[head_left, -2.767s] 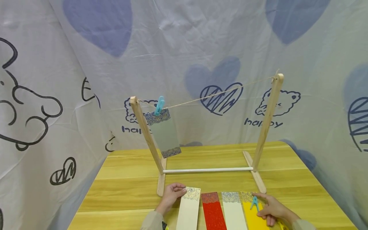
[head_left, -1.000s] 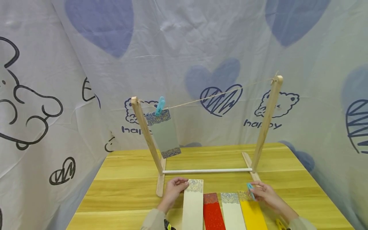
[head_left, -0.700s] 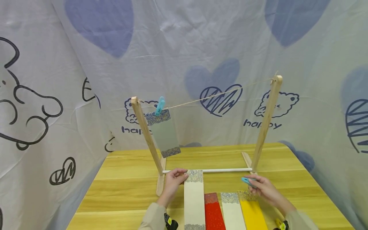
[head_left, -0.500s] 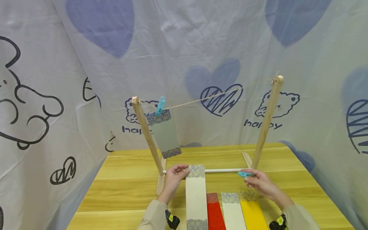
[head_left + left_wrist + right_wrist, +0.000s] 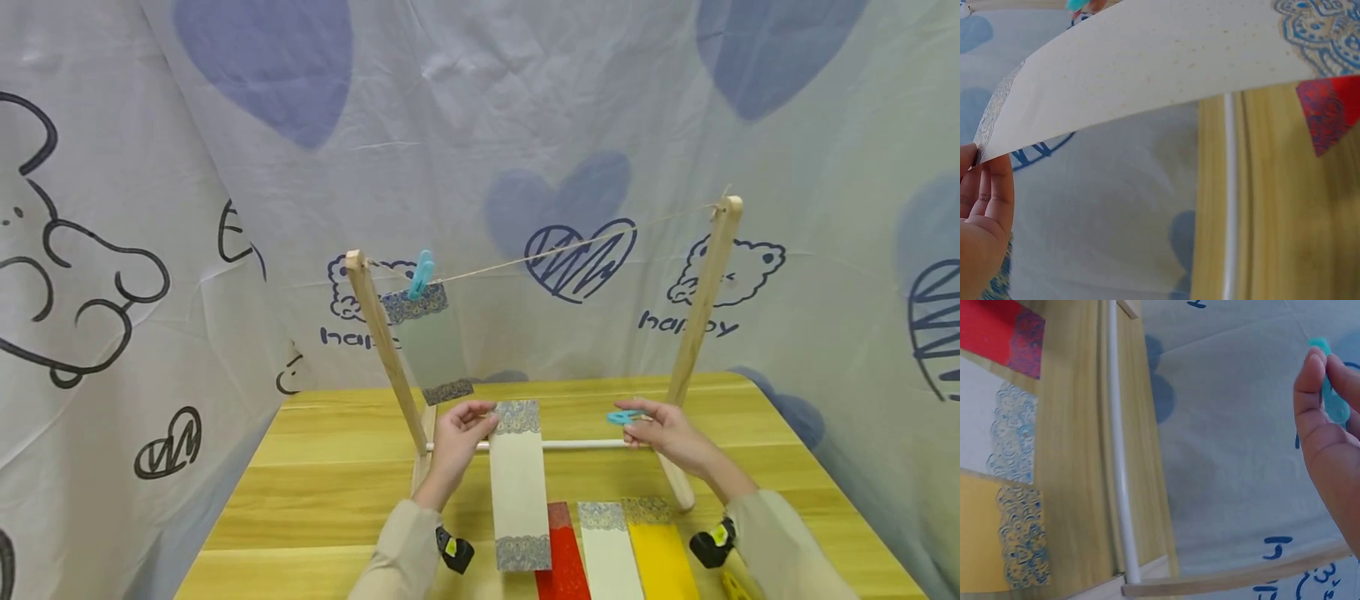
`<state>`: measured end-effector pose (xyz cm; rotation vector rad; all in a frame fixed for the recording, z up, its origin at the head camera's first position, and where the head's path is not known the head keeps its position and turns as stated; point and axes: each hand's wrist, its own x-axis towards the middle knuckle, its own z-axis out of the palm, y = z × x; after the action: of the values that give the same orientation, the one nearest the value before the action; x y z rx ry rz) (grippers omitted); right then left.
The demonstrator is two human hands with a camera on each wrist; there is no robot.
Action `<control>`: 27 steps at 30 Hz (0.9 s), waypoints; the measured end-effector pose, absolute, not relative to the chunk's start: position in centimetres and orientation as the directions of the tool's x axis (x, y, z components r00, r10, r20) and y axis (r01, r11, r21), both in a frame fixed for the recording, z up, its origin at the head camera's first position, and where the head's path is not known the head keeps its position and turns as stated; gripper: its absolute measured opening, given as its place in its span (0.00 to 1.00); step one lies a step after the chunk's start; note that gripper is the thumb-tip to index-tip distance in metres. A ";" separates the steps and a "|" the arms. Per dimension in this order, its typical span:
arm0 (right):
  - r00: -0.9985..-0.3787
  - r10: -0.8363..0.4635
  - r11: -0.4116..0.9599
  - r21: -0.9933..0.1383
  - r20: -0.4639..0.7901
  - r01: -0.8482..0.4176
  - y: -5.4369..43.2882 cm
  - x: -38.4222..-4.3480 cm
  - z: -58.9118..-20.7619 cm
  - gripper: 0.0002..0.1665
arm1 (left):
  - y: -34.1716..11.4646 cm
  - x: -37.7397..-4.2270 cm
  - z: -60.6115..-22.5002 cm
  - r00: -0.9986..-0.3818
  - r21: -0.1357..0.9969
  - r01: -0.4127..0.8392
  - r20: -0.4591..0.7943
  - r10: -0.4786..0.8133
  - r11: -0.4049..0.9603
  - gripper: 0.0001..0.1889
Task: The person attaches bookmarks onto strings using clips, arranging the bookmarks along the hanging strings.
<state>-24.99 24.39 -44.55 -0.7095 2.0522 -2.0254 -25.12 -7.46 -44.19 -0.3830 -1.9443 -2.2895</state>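
My left hand [image 5: 459,446] pinches the top left corner of a cream paper strip [image 5: 519,483] with patterned bands at both ends. Lifted off the table, the strip hangs in front of the white crossbar, its lower end overlapping a red strip [image 5: 564,562]. In the left wrist view the cream strip [image 5: 1166,59] bends away from the thumb and fingers. My right hand [image 5: 671,437] pinches a light blue clothespin [image 5: 622,417] to the right of the strip, apart from it. The right wrist view shows the clothespin [image 5: 1334,403] between thumb and fingers.
A wooden stand with left post [image 5: 386,358] and right post [image 5: 701,308] carries a string [image 5: 517,262]. A pale strip [image 5: 433,350] hangs there by a blue clothespin [image 5: 422,275]. White [image 5: 611,550] and yellow [image 5: 660,558] strips lie on the table; a yellow item [image 5: 735,583] is partly hidden.
My left hand has raised the cream strip off the table and forward. The right hand has picked up the blue clothespin from the yellow strip and moved it up and leftward.
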 end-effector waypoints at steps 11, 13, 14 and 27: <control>-0.939 -0.164 0.084 -0.944 0.303 -0.320 21.7 -25.7 -40.6 0.23 | -6.5 -26.2 -41.8 -0.921 0.908 0.376 0.388 0.033 -0.183 0.10; -0.925 -0.168 0.081 -0.930 0.341 -0.358 21.3 -25.8 -39.8 0.23 | -6.6 -26.4 -41.3 -0.918 0.904 0.389 0.397 0.014 -0.180 0.10; -0.918 -0.170 0.075 -0.924 0.359 -0.375 21.1 -25.9 -39.4 0.23 | -6.7 -26.4 -41.0 -0.916 0.902 0.393 0.400 0.006 -0.179 0.10; -0.762 -0.158 0.013 -0.770 0.628 -0.638 18.6 -26.6 -35.4 0.21 | -7.4 -27.2 -37.9 -0.883 0.869 0.470 0.466 -0.062 -0.157 0.09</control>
<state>-26.62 18.59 -35.40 -1.0381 2.4595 -2.2924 -27.18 -7.41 -37.87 -0.4619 -1.7645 -2.1002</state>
